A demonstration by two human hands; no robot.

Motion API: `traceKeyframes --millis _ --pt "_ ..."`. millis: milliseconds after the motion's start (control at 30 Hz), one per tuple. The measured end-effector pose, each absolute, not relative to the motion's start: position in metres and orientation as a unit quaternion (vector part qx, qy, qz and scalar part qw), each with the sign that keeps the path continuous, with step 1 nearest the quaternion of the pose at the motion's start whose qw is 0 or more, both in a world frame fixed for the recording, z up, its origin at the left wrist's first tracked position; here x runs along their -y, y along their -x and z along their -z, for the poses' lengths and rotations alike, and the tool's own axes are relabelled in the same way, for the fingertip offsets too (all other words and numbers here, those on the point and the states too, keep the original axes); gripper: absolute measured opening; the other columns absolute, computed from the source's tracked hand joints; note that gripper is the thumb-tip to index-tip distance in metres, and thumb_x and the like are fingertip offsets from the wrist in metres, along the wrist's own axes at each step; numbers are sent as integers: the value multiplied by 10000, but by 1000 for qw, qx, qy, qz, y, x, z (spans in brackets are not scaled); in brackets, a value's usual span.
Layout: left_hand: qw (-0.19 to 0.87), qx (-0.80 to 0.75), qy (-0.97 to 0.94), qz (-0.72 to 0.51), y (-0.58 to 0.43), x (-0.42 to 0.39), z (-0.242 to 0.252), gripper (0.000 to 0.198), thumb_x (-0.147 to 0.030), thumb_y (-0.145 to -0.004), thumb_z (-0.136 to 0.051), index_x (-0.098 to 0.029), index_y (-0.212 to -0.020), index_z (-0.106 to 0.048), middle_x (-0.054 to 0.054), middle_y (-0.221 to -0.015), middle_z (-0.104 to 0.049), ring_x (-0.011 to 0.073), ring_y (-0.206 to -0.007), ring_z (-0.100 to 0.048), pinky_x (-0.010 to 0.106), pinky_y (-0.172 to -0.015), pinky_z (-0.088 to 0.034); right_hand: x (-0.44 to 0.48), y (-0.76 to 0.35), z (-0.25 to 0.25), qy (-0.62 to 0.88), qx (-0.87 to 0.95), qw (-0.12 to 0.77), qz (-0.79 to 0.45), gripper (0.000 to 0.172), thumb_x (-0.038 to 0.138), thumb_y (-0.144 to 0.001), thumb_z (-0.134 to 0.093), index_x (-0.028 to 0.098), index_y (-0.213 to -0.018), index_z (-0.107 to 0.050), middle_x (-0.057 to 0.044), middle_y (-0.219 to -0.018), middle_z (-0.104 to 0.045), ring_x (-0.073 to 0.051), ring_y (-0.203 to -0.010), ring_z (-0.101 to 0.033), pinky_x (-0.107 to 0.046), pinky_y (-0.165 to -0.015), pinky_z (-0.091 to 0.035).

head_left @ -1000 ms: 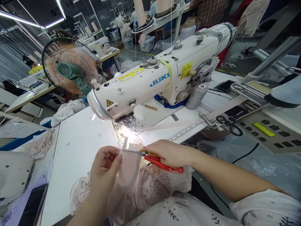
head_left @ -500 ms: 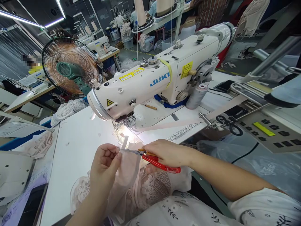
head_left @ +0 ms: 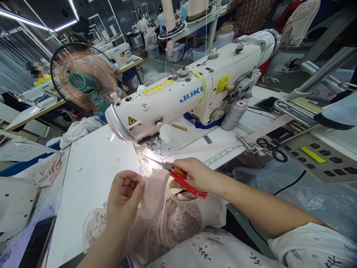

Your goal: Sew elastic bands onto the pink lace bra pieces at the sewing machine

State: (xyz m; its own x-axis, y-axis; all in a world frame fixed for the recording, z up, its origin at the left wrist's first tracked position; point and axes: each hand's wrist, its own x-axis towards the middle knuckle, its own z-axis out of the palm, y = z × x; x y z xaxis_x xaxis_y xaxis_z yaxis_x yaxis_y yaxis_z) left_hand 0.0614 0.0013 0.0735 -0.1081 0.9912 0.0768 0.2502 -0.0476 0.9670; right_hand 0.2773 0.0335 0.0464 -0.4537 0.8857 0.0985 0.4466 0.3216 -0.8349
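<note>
Between thumb and fingers my left hand (head_left: 125, 195) pinches the edge of a pale pink lace bra (head_left: 182, 216), whose sheer part hangs down and whose cup rests near my lap. My right hand (head_left: 192, 176) is wrapped round red-handled scissors (head_left: 184, 182). Their blades point up and left, a little above the fabric and apart from it, towards the lit needle area of a white sewing machine (head_left: 167, 100). A pale pink band (head_left: 195, 148) runs from the needle area to a metal guide at the right.
A control panel (head_left: 320, 156) and black scissors (head_left: 272, 147) are at the right. A grey thread cone (head_left: 235, 114) stands behind the ruler tape. A fan (head_left: 83, 80) stands beyond the machine; a phone (head_left: 37, 242) lies at the lower left. Other people sit in the background.
The scissors have lifted up and away from the fabric edge, with their blades now tilted upward. The short strip standing up at the fabric edge is gone. My left hand has hardly moved.
</note>
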Motion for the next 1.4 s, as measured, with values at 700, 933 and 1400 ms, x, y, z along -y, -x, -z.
traceKeyframes --millis 700,933,1400 --pt "267 -572 -775 43 25 -17 -57 351 -488 -867 -343 -233 -869 -585 45 -806 -666 228 -701 -601 304 -597 -432 -45 -283 -13 544 614 354 -449 214 409 -656 -495 226 -627 -389 58 -541 -394 -108 -508 -340 -234 -497 -284" --pt "371 -584 -720 -47 46 -29 -42 430 -624 -757 -489 -236 -825 -662 29 -799 -694 231 -745 -619 282 -662 -469 -59 -275 7 596 636 306 -384 194 375 -656 -508 224 -615 -394 41 -562 -450 -130 -542 -411 -241 -524 -316" --pt "483 -621 -613 -73 44 -52 -28 360 -538 -634 -677 -181 -662 -632 8 -579 -572 154 -531 -490 245 -490 -383 -78 -252 18 645 708 193 -211 163 295 -815 -514 208 -689 -458 -64 -738 -599 -196 -688 -527 -272 -599 -322"
